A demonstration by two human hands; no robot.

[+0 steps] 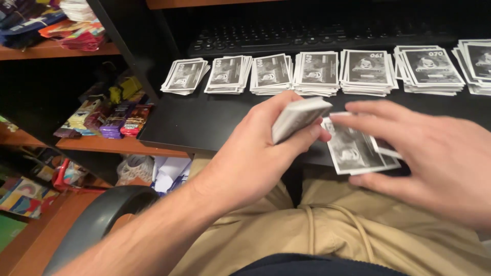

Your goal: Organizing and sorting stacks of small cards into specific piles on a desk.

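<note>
My left hand (255, 153) grips a thick stack of grey-and-white cards (298, 116) edge-on above the front of a black desk (204, 122). Just to its right, my right hand (434, 153) holds a few loose cards (355, 151) fanned under its fingers, face up. Along the back of the desk lies a row of several card piles (317, 71), all showing the same grey printed face. The two hands are close together, their cards nearly touching.
A black keyboard (307, 38) sits behind the piles. On the left, wooden shelves (117, 145) hold colourful packets (115, 120) and stacked items. A grey chair armrest (102, 214) is at lower left. My tan trousers (332, 230) fill the bottom.
</note>
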